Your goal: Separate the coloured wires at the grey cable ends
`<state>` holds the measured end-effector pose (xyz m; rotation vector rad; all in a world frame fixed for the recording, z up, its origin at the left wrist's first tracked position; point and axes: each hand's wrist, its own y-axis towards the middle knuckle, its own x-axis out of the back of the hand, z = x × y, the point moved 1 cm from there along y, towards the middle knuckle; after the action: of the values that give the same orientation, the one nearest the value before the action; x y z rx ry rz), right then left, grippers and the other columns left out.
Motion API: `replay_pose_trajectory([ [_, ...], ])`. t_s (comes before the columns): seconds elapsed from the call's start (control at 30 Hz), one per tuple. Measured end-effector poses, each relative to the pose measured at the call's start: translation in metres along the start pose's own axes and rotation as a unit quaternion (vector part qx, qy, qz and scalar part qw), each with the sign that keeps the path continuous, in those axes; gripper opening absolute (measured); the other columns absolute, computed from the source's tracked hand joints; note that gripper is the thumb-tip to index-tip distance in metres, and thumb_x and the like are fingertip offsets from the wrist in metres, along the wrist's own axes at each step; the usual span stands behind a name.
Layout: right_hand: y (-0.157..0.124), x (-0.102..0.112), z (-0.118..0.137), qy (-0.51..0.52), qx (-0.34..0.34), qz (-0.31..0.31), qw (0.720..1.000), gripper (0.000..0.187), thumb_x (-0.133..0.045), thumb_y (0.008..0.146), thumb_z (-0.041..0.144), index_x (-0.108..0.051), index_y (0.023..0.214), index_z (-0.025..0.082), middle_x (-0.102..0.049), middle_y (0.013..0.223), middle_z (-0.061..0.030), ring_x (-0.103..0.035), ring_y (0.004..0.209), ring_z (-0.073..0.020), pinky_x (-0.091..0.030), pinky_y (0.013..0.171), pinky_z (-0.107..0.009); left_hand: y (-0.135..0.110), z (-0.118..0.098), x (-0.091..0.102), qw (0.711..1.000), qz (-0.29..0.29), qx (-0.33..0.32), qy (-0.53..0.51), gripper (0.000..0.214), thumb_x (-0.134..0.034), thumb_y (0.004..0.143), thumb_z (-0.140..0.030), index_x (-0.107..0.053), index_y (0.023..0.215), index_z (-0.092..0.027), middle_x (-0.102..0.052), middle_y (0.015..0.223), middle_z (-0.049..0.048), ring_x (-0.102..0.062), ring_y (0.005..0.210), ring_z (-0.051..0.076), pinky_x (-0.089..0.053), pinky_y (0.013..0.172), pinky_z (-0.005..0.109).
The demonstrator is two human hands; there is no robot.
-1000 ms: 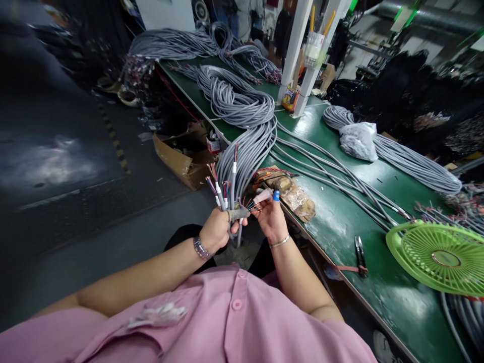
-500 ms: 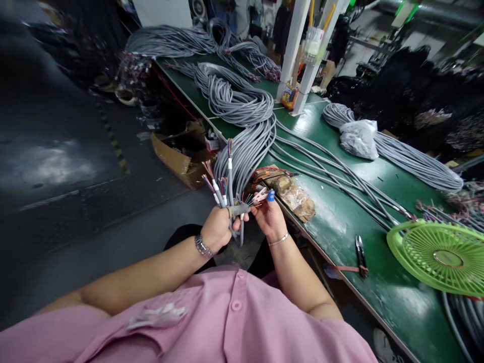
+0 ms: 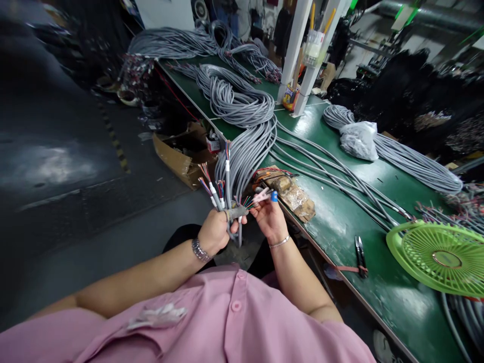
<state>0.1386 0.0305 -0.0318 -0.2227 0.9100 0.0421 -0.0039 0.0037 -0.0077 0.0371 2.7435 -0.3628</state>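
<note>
Fingers of the left hand [image 3: 212,231] wrapped firmly round a bunch of grey cables [image 3: 227,176]; stripped ends [image 3: 204,171] fan up above the fist. Grey sleeve-like piece [image 3: 236,213] lies across that grip, pointing toward the right hand [image 3: 269,219]; might be on the thumb, can't confirm. Right fingers sit narrow, up at the coloured wires [image 3: 247,201] splaying by the end of that piece. Pinched or just touching, can't tell from here. Blue cap [image 3: 274,196] on one right-hand digit, pinkish-white piece [image 3: 262,195] just beside it, too blurred to identify. Both hands and the bunch are up in the air in front of the pink shirt [image 3: 242,322], just outside the near edge of the green table [image 3: 340,222]. Edge runs diagonally, far left to near right, passing close by the right hand. Tight spot there: taped cardboard piece [image 3: 298,201] sits right on the edge near those fingers. Ahead, a thick grey coil [image 3: 242,103] spills toward the edge just beyond the fists, and an open box [image 3: 177,159] stands below on the floor. Most swing room is left, over dark floor [image 3: 68,212] with striped tape [image 3: 112,138]. Right side: loose cables [image 3: 325,156] cross the tabletop, snips [image 3: 361,257] lie near the edge, green fan [image 3: 446,259] beyond them.
</note>
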Motion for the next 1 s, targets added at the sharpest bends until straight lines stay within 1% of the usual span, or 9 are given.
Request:
replay_pose_trajectory([
  [0.13, -0.0027, -0.0014, -0.0016, -0.038, 0.026, -0.014, 0.999, 0.031, -0.067, 0.082, 0.049, -0.068, 0.094, 0.020, -0.068, 0.080, 0.0005, -0.058, 0.064, -0.0092, -0.051, 0.062, -0.021, -0.0039, -0.0042, -0.0019, 1.000, -0.015, 0.011, -0.013, 0.022, -0.072, 0.064, -0.030, -0.064, 0.053, -0.012, -0.054, 0.040, 0.0009, -0.037, 0.033, 0.006, -0.027, 0.038, 0.022],
  [0.27, -0.0027, -0.0031, -0.0028, -0.053, 0.060, -0.032, 0.996, 0.030, -0.070, 0.079, 0.048, -0.068, 0.088, 0.019, -0.067, 0.077, 0.0005, -0.056, 0.061, -0.0085, -0.050, 0.058, -0.020, -0.0025, -0.0050, -0.0050, 0.999, -0.020, 0.011, -0.026, 0.015, -0.071, 0.060, -0.026, -0.064, 0.055, -0.013, -0.050, 0.037, -0.0011, -0.037, 0.032, 0.007, -0.026, 0.037, 0.022],
  [0.4, 0.0003, -0.0028, -0.0004, -0.072, 0.033, -0.060, 0.995, 0.040, -0.070, 0.076, 0.056, -0.067, 0.087, 0.018, -0.067, 0.076, 0.0002, -0.056, 0.059, -0.0087, -0.052, 0.055, -0.020, 0.0009, -0.0015, -0.0043, 0.999, -0.020, 0.013, -0.024, 0.017, -0.071, 0.061, -0.027, -0.064, 0.054, -0.013, -0.050, 0.036, -0.0007, -0.037, 0.033, 0.007, -0.025, 0.037, 0.022],
  [0.5, 0.0003, -0.0018, 0.0031, -0.095, 0.016, -0.081, 0.992, 0.042, -0.071, 0.074, 0.058, -0.066, 0.084, 0.017, -0.068, 0.075, 0.0000, -0.057, 0.058, -0.0087, -0.052, 0.054, -0.020, 0.0022, 0.0000, -0.0028, 1.000, -0.017, 0.012, -0.020, 0.020, -0.071, 0.063, -0.028, -0.066, 0.054, -0.012, -0.051, 0.037, 0.0001, -0.037, 0.033, 0.007, -0.025, 0.038, 0.022],
  [0.6, -0.0023, -0.0021, 0.0057, -0.072, 0.007, -0.055, 0.996, 0.036, -0.072, 0.076, 0.052, -0.067, 0.087, 0.018, -0.070, 0.078, -0.0001, -0.061, 0.064, -0.0096, -0.053, 0.061, -0.021, 0.0025, -0.0008, -0.0024, 1.000, -0.019, 0.017, -0.018, 0.022, -0.070, 0.064, -0.029, -0.066, 0.053, -0.011, -0.051, 0.037, 0.0006, -0.037, 0.033, 0.007, -0.026, 0.038, 0.023],
  [0.67, -0.0038, -0.0028, 0.0062, -0.045, -0.001, -0.037, 0.998, 0.032, -0.071, 0.079, 0.049, -0.068, 0.090, 0.019, -0.073, 0.085, -0.0013, -0.063, 0.071, -0.0108, -0.054, 0.067, -0.023, 0.0029, -0.0012, -0.0027, 1.000, -0.019, 0.021, -0.013, 0.022, -0.070, 0.064, -0.030, -0.066, 0.052, -0.011, -0.052, 0.038, 0.0012, -0.036, 0.033, 0.007, -0.026, 0.038, 0.023],
  [0.77, -0.0038, -0.0033, 0.0049, -0.022, -0.005, -0.036, 0.999, 0.025, -0.069, 0.082, 0.044, -0.069, 0.090, 0.020, -0.075, 0.097, -0.0030, -0.066, 0.079, -0.0127, -0.053, 0.074, -0.026, 0.0045, 0.0002, -0.0027, 1.000, -0.023, 0.015, -0.008, 0.021, -0.070, 0.063, -0.028, -0.066, 0.052, -0.011, -0.055, 0.040, 0.0024, -0.037, 0.032, 0.006, -0.026, 0.038, 0.022],
  [0.9, -0.0024, -0.0026, 0.0026, -0.007, 0.006, -0.034, 0.999, 0.022, -0.069, 0.083, 0.041, -0.069, 0.090, 0.020, -0.075, 0.099, -0.0031, -0.066, 0.082, -0.0131, -0.053, 0.075, -0.026, 0.0057, 0.0024, -0.0026, 1.000, -0.029, 0.007, -0.009, 0.018, -0.068, 0.062, -0.026, -0.067, 0.052, -0.010, -0.058, 0.044, 0.0038, -0.037, 0.032, 0.006, -0.025, 0.037, 0.022],
  [1.0, -0.0030, -0.0009, 0.0023, -0.001, -0.006, -0.023, 1.000, 0.030, -0.066, 0.084, 0.048, -0.068, 0.092, 0.019, -0.075, 0.096, -0.0026, -0.066, 0.079, -0.0128, -0.054, 0.071, -0.025, 0.0035, 0.0008, -0.0029, 1.000, -0.027, 0.008, -0.009, 0.018, -0.068, 0.061, -0.025, -0.066, 0.051, -0.010, -0.056, 0.042, 0.0028, -0.037, 0.032, 0.006, -0.025, 0.037, 0.021],
])
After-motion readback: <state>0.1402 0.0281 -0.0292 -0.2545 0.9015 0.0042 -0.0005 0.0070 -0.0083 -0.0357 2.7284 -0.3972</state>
